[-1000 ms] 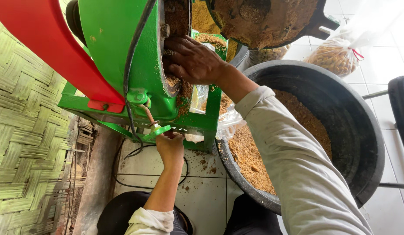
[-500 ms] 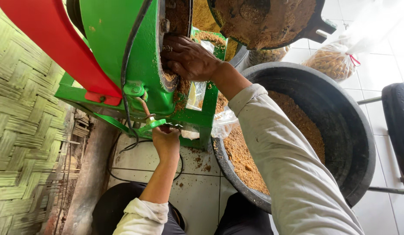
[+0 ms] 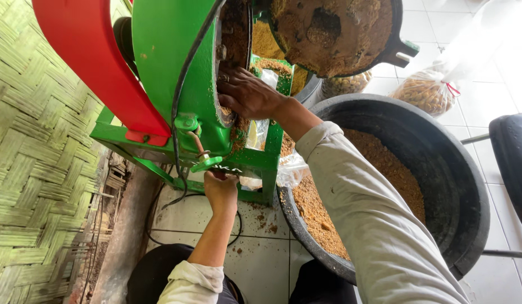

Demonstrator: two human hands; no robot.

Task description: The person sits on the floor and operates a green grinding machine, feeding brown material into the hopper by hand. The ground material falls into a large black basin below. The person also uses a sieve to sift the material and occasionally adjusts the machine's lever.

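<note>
A green grinding machine [image 3: 171, 73] with a red belt cover [image 3: 98, 67] stands on a green frame. My right hand [image 3: 247, 93] reaches into the machine's open side, fingers curled against the crumb-caked inside. My left hand [image 3: 220, 188] sits under the machine, gripping the frame edge just below a small green lever [image 3: 206, 164]. The machine's round lid [image 3: 331, 34], coated in brown meal, hangs open above. A clear plastic bag [image 3: 258, 135] hangs under the outlet.
A big black tub [image 3: 441, 152] holding brown ground meal sits at the right. Tied plastic bags of grain [image 3: 427, 90] lie behind it. A woven bamboo wall [image 3: 36, 169] fills the left. A black cable [image 3: 165, 200] runs over the tiled floor. A dark chair edge [image 3: 511, 163] is far right.
The view has shifted slightly. Both hands stay at the machine, the right one working a little lower inside the opening.
</note>
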